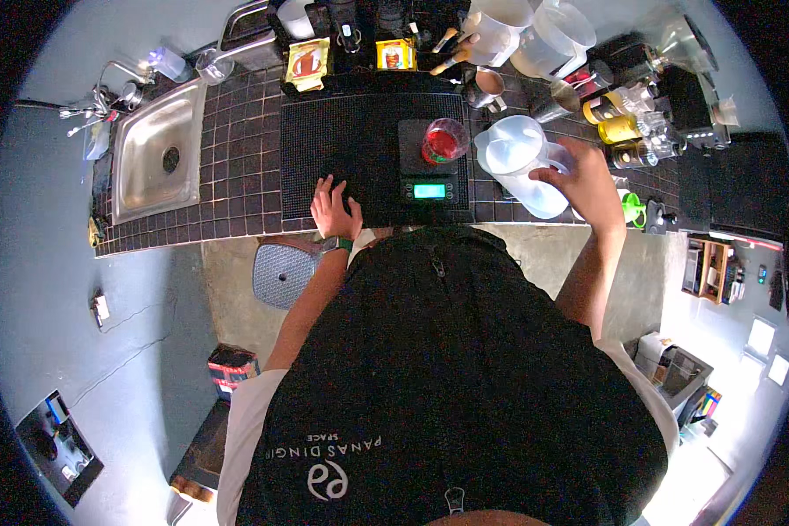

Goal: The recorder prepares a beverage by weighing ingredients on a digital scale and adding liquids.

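My right hand grips the handle of a translucent plastic pitcher at the right of the black bar mat. My left hand, wearing a watch, rests with fingers spread on the front part of the mat. Between my hands a black digital scale with a lit display stands on the mat. On the scale is a clear glass with red and some green in it. Another translucent container lies or stands just below the pitcher; its exact form is partly hidden.
A steel sink is at the left of the black-tiled counter. A metal frothing jug, a metal shaker cup, large plastic jugs and several bottles stand behind and right. Two yellow packets lie at the back. A stool stands below.
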A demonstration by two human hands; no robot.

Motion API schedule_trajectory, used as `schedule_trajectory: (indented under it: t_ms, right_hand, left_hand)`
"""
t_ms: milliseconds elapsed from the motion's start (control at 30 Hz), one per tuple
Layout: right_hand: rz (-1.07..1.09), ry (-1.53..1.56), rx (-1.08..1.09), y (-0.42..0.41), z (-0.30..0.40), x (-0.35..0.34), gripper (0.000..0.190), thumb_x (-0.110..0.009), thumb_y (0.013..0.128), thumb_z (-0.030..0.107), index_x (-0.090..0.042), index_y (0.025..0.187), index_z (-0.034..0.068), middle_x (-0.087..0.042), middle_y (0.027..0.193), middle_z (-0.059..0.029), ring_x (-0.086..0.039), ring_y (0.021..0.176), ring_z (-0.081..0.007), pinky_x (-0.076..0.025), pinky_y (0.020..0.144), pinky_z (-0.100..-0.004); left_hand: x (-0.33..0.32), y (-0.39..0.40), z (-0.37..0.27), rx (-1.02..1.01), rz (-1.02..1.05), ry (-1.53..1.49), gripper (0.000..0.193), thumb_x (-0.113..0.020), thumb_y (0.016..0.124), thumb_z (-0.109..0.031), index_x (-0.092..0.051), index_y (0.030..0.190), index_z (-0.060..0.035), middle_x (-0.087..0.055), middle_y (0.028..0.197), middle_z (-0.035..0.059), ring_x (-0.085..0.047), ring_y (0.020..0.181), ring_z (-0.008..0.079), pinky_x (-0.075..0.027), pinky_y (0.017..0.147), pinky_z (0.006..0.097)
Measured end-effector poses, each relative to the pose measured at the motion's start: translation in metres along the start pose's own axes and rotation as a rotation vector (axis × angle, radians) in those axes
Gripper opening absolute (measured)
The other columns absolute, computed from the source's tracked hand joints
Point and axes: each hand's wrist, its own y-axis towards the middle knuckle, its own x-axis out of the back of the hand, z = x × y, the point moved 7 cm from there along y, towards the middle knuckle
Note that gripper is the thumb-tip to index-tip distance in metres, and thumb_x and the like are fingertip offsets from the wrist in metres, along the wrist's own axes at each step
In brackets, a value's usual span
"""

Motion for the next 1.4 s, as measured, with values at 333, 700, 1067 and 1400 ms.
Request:
schedule_trajectory:
  t_ms: [333, 700, 1067, 1400]
  right_hand:
    - [0.014, -0.02, 0.002, -0.001, 0.0, -0.002, 0.051, -0.088, 0.072, 0.025, -0.071, 0.109, -0.005, -0.073, 0.102, -0.0262, -0.072, 0.096, -0.0397, -0.055, 0.085, -0.0426]
    - [-0.022, -0.03, 0.028, -0.003, 0.005, -0.002, 0.049, -0.088, 0.072, 0.025, -0.071, 0.107, -0.005, -0.073, 0.099, -0.027, -0.072, 0.094, -0.0399, -0.055, 0.083, -0.0431]
    - [0.031, -0.021, 0.032, 0.003, 0.004, -0.006, 0.046, -0.086, 0.074, 0.025, -0.071, 0.104, -0.006, -0.073, 0.098, -0.0272, -0.073, 0.093, -0.0408, -0.055, 0.083, -0.0441]
    - [0.047, -0.032, -0.003, 0.006, 0.001, -0.008, 0.052, -0.087, 0.073, 0.025, -0.07, 0.11, -0.007, -0.072, 0.099, -0.0287, -0.073, 0.094, -0.0408, -0.056, 0.085, -0.0439]
  left_hand:
    - [-0.001, -0.001, 0.001, -0.004, -0.001, 0.001, 0.043, -0.061, 0.085, -0.019, -0.061, 0.127, -0.0125, -0.05, 0.147, 0.011, -0.043, 0.141, 0.0363, -0.038, 0.109, 0.0548]
    - [-0.002, -0.001, 0.001, 0.002, -0.004, 0.019, 0.044, -0.062, 0.086, -0.02, -0.061, 0.129, -0.0131, -0.051, 0.147, 0.0098, -0.043, 0.141, 0.0359, -0.038, 0.109, 0.0546]
    - [-0.001, -0.002, 0.002, -0.004, -0.008, 0.015, 0.042, -0.062, 0.087, -0.02, -0.061, 0.128, -0.0124, -0.05, 0.147, 0.0104, -0.042, 0.142, 0.0363, -0.038, 0.11, 0.0552]
    - [-0.003, -0.002, 0.004, -0.002, -0.004, 0.004, 0.04, -0.061, 0.087, -0.02, -0.062, 0.127, -0.012, -0.051, 0.146, 0.0106, -0.041, 0.143, 0.0357, -0.038, 0.11, 0.056]
